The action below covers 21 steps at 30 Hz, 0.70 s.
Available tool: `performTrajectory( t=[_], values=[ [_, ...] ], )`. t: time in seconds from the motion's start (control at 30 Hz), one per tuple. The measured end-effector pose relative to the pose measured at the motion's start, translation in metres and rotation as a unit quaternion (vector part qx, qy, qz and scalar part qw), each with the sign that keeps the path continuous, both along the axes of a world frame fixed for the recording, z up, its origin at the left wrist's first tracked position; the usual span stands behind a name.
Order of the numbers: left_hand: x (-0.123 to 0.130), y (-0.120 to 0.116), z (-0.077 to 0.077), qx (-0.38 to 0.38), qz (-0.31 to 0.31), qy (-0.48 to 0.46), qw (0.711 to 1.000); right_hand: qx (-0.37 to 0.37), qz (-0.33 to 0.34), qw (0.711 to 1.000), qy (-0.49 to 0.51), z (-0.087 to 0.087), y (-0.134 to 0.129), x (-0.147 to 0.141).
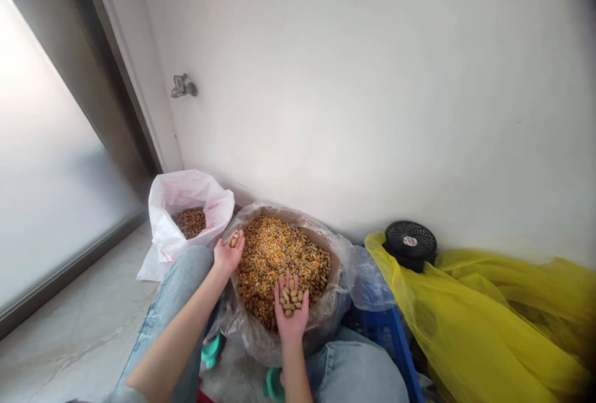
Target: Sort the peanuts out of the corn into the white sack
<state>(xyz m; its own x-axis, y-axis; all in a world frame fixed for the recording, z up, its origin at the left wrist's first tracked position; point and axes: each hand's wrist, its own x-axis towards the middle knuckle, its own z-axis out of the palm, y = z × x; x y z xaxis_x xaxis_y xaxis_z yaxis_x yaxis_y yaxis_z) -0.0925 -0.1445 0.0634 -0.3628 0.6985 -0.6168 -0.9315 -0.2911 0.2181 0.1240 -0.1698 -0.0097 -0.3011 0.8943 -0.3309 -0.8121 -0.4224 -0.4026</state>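
A clear plastic bag (261, 350) stands between the knees, full of yellow corn kernels (267, 235) mixed with unshelled peanuts (319, 266). My right hand (292, 326) is palm up over its near side, cupping several peanuts in the shell. At the bag's left rim, my left hand (227, 257) is also turned palm up, its fingers slightly curled around a peanut or two. To the left stands a white woven sack (161, 204) with brown peanuts (190, 221) inside.
On the right, a blue plastic crate (403, 353) stands beside yellow netting (475, 328), with a round black fan (410, 241) on top. A metal tap (183, 86) juts from the white wall (354, 80). A frosted door (56, 192) borders the left.
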Motion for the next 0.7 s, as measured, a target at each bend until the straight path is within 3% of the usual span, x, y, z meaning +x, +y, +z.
performTrajectory(
  t=[0.13, 0.23, 0.33, 0.47, 0.6, 0.7],
  values=[
    [-0.072, 0.011, 0.025, -0.018, 0.074, 0.068, 0.995, -0.010, 0.005, 1.000, 0.002, 0.000, -0.001, -0.001],
    [-0.089, 0.010, 0.025, -0.091, 0.036, 0.095, 0.991, -0.009, 0.021, 0.999, -0.022, -0.004, -0.003, -0.004],
    [-0.067, 0.004, 0.012, -0.153, -0.049, 0.089, 0.983, -0.011, 0.040, 0.997, -0.061, -0.010, -0.005, -0.007],
    [-0.021, -0.001, -0.006, -0.134, -0.130, 0.083, 0.979, -0.033, 0.066, 0.994, -0.076, -0.005, 0.010, -0.011],
    [0.008, -0.003, -0.017, -0.131, -0.181, 0.074, 0.972, -0.031, 0.098, 0.990, -0.098, 0.039, 0.049, -0.041],
    [0.020, -0.003, -0.022, -0.129, -0.213, 0.059, 0.967, -0.022, 0.169, 0.978, -0.118, 0.086, 0.082, -0.099]
  ],
)
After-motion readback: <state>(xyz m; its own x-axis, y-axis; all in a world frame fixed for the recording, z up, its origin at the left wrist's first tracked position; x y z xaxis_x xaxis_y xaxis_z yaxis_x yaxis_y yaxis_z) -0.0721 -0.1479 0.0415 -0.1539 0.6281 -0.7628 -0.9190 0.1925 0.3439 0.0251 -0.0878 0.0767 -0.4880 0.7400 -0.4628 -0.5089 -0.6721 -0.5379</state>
